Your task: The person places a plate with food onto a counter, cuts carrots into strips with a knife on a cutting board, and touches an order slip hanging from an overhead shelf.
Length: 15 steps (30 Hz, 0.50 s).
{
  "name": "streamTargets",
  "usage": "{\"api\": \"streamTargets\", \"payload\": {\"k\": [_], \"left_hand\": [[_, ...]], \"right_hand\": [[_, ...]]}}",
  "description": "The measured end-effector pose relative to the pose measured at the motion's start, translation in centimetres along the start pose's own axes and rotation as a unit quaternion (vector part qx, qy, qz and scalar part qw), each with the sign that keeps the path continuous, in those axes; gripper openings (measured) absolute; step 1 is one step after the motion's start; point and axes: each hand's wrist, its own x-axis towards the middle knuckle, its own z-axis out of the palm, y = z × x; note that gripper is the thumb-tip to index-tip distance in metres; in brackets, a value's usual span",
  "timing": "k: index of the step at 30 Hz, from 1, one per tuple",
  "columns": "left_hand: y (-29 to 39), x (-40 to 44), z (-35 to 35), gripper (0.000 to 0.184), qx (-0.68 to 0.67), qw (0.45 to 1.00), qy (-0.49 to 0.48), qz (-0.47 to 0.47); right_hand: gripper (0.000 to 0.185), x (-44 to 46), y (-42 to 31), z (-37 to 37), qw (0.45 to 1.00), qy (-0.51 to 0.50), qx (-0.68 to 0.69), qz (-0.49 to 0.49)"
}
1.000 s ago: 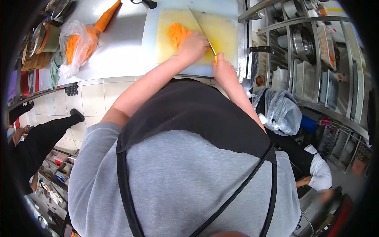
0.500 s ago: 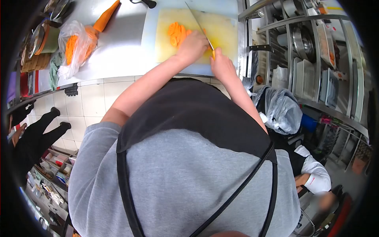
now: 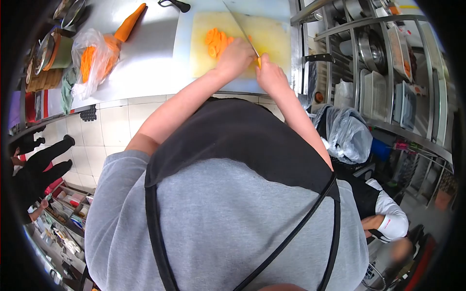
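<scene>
My right hand (image 3: 271, 73) is wrapped round the yellow handle of a kitchen knife (image 3: 241, 26), whose long blade points away and slightly left. My left hand (image 3: 235, 58) is bent over with its fingertips close beside the blade, pressing on carrot that it mostly hides. Sliced carrot (image 3: 214, 42) lies in a loose pile just left of those fingers. A small orange bit rests on the far side of the blade. Under both hands is a yellowish cutting board (image 3: 204, 68), set on a larger pale board (image 3: 182, 53).
A whole carrot (image 3: 130, 23) and a plastic bag of shredded carrot (image 3: 92, 63) lie left on the steel counter (image 3: 155, 53). A black-handled tool (image 3: 175, 5) is at the back. A black-handled knife (image 3: 319, 57) sits by the rack at right. Other people stand at left and lower right.
My right hand and the knife have shifted slightly left; the left hand stays almost in place. At far left, a person in black has changed posture.
</scene>
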Motion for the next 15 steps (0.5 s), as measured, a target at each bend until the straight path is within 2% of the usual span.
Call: {"api": "streamTargets", "payload": {"k": [3, 6, 12, 15], "left_hand": [[-0.1, -0.1, 0.1, 0.009, 0.01, 1.0, -0.006, -0.026], [0.1, -0.1, 0.0, 0.008, 0.003, 0.999, -0.006, -0.037], [0.4, 0.0, -0.6, 0.007, -0.028, 0.999, -0.002, -0.032], [0.5, 0.1, -0.9, 0.009, -0.004, 0.999, -0.017, -0.028]], "right_hand": [[0.027, -2.1, -1.7, -3.1, 0.999, -0.033, 0.029, 0.021], [0.026, -3.8, -1.7, -2.5, 0.997, -0.048, -0.005, 0.056], [0.026, -0.6, -0.6, 0.4, 1.0, 0.006, 0.026, 0.016], [0.027, -0.4, -0.8, 0.1, 0.999, -0.007, 0.027, 0.028]]}}
